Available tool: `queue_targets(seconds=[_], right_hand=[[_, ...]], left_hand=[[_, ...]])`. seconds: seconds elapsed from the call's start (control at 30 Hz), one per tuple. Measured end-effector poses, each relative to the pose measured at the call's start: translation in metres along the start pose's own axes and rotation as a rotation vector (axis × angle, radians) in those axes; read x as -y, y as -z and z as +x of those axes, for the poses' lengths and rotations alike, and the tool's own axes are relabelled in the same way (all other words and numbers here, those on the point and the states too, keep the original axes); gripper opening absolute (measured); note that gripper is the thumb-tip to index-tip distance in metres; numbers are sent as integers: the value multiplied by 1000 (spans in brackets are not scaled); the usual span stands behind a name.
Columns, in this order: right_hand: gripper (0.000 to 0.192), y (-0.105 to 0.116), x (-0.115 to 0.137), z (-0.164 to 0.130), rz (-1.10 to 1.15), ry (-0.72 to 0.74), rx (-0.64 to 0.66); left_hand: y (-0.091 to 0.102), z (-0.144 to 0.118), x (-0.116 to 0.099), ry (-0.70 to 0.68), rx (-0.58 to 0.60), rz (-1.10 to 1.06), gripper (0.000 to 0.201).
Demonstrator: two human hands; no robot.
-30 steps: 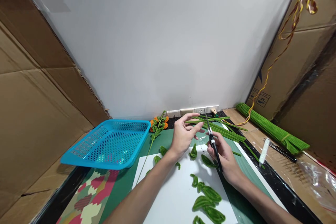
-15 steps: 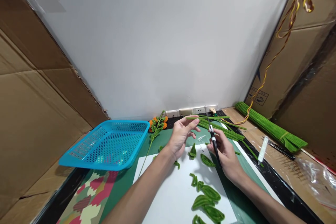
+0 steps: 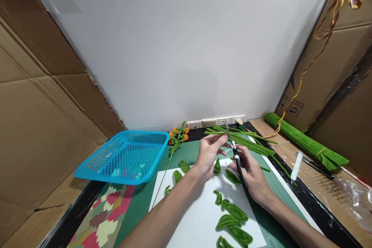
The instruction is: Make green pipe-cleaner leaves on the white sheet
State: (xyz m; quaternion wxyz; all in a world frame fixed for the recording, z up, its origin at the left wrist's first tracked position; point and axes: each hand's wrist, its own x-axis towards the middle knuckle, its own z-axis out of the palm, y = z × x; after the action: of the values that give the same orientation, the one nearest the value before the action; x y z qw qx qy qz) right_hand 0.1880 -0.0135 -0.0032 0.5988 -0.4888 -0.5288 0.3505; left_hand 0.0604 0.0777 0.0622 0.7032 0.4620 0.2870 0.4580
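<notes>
Left hand (image 3: 209, 154): thumb and forefinger pinched on one thin green chenille stem (image 3: 218, 133), held level, other fingers loosely curled. Right hand (image 3: 252, 172): fingers wrapped around black-handled scissors (image 3: 236, 156), blades pointing to 12 o'clock and meeting the stem; whether they are parted cannot be told. Loose pile of green chenille stems (image 3: 252, 145) at 1 o'clock of the hands. White paper sheet (image 3: 197, 213) at 6 o'clock, bearing coiled green chenille leaves (image 3: 236, 212). Turquoise perforated plastic basket (image 3: 125, 156) at 9 o'clock. Bundled green stems (image 3: 308, 143) at 3 o'clock.
</notes>
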Motion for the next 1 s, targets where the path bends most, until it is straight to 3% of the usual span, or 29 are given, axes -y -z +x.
queue_targets(seconds=[0.63, 1.0], right_hand=[[48, 0, -3, -1, -16, -14, -16], [57, -5, -5, -1, 201, -116, 60]], left_hand=[[-3, -1, -3, -39, -69, 3, 30], [-3, 0, 9, 104, -98, -155, 29]])
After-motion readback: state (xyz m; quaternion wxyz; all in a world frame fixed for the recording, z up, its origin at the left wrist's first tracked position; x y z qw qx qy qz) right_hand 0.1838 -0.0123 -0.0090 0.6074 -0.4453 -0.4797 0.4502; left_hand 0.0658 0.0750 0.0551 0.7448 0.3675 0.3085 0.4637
